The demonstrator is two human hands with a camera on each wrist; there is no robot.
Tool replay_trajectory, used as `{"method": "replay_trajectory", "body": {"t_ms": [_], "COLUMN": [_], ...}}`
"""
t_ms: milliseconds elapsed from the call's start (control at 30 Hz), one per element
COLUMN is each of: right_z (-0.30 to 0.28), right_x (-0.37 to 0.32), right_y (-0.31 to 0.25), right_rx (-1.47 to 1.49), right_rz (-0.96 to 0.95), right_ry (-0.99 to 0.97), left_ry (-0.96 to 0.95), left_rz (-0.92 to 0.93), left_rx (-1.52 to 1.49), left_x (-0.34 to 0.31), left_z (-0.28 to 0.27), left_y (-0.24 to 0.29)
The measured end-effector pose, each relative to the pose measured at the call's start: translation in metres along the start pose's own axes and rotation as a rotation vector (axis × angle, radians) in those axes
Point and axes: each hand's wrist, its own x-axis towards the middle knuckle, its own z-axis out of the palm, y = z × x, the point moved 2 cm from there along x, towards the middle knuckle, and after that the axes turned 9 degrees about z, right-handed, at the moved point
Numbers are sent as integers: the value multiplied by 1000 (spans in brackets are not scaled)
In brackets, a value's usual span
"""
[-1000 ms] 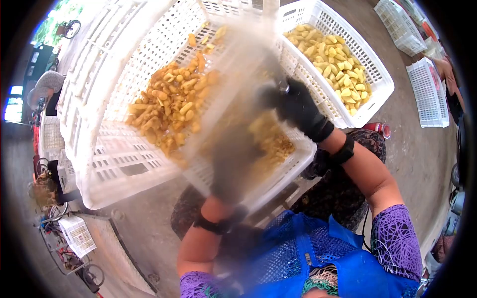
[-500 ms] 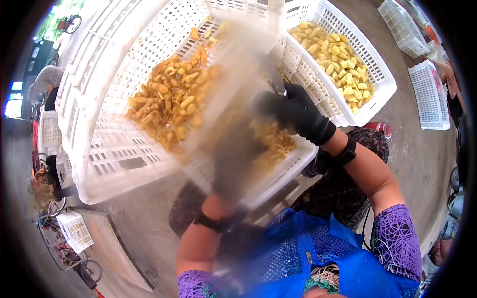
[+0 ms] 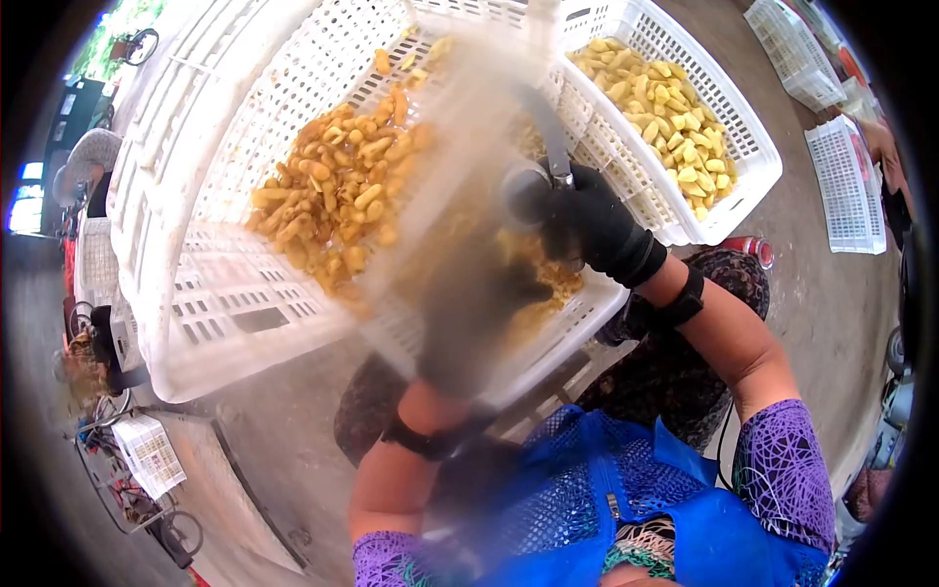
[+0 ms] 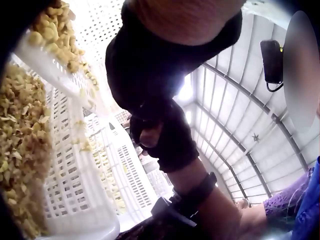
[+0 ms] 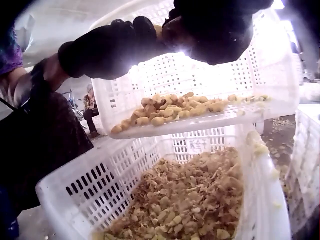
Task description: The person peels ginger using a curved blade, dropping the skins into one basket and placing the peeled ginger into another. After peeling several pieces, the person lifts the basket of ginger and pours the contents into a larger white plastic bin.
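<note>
My right hand [image 3: 602, 225], in a black glove, grips a knife [image 3: 554, 137] whose curved blade points up and away over a crate of shavings [image 3: 597, 308]. My left hand [image 3: 479, 303], also gloved in black, is blurred in the head view and lies to the left, above that crate. In the right wrist view the left hand [image 5: 107, 50] has curled fingers and meets the right hand [image 5: 212, 32], with a small yellowish root piece [image 5: 159, 32] showing between them. Brown-yellow peelings [image 5: 190, 200] fill the crate beneath.
A tilted white crate [image 3: 220, 342] on the left holds knobbly brown-yellow root pieces [image 3: 337, 186]. Paler trimmed pieces [image 3: 675, 127] lie in another crate [image 3: 758, 176] at the right. A red can [image 3: 751, 249] lies on the floor by my knee. More crates [image 3: 846, 196] stand farther right.
The knife blade has swung out into clearer view beside the right hand. Both hands stay close together over the shavings crate; the crates barely shift in view.
</note>
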Motion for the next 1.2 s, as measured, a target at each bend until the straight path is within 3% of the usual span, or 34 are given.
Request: {"method": "replay_trajectory", "body": {"t_ms": [67,133,167,200,233,267,333,367,400,433,467,500,533,567,600,667,700,767,800,867,933,967,1000,1067,1100,1167,1200], "right_z": [2,6,8,5,-1,-3,-2,-2,-4,-8,-11,-9,-6,-1,-1,-1,0,1,3,7,-9,-24,-25,-27,-19,0,1], "right_x": [3,6,5,2,-1,-2,0,0,-2,-5,-8,-5,-1,-3,-4,-5,-7,-8,-6,-1,-1,4,14,0,-3,-6,-6], "right_y": [13,22,25,19,11,7,18,21,11,-5,-11,-1,8,16,14,12,7,7,15,32,14,-3,-2,-1,8,28,27], "right_rx": [61,-34,-129,-127,-103,-78,0,77,77,315,551,551,114,-331,-329,23,25,518,517,182,603,508,471,427,421,448,450], "right_rz": [-147,-255,-363,-360,-232,-105,-154,-204,-204,-14,181,183,-180,-531,-527,-312,-309,234,233,-139,201,340,270,510,512,153,152], "right_ry": [14,31,48,49,-17,-83,-13,56,56,100,143,144,153,153,156,-15,-16,-24,-25,211,202,339,373,152,149,97,97], "left_ry": [16,185,183,75,-31,-34,-13,-14,51,117,117,39,-42,-48,-73,-97,-112,-126,-65,-4,48,45,78,130,105,69,31], "left_rz": [73,-382,-385,-232,-77,-76,101,102,-33,-171,-172,18,208,209,194,174,211,248,145,43,52,55,-9,-81,15,116,156], "left_rx": [6,-939,-938,-588,-237,-236,11,12,-263,-538,-539,-179,181,179,134,91,138,183,82,-10,-56,-52,-115,-186,-66,59,133], "left_x": [5,7,8,10,12,12,12,9,8,6,5,6,6,7,7,8,7,5,1,-5,-11,-12,-12,-14,-14,-12,-10], "left_z": [1,7,4,-1,-3,-1,0,2,4,6,4,1,1,2,2,1,-2,0,3,4,1,0,1,2,3,-1,-6], "left_y": [7,11,11,13,15,11,7,7,11,12,9,7,8,9,10,11,12,10,1,-9,-10,-5,3,2,-3,-3,4]}}
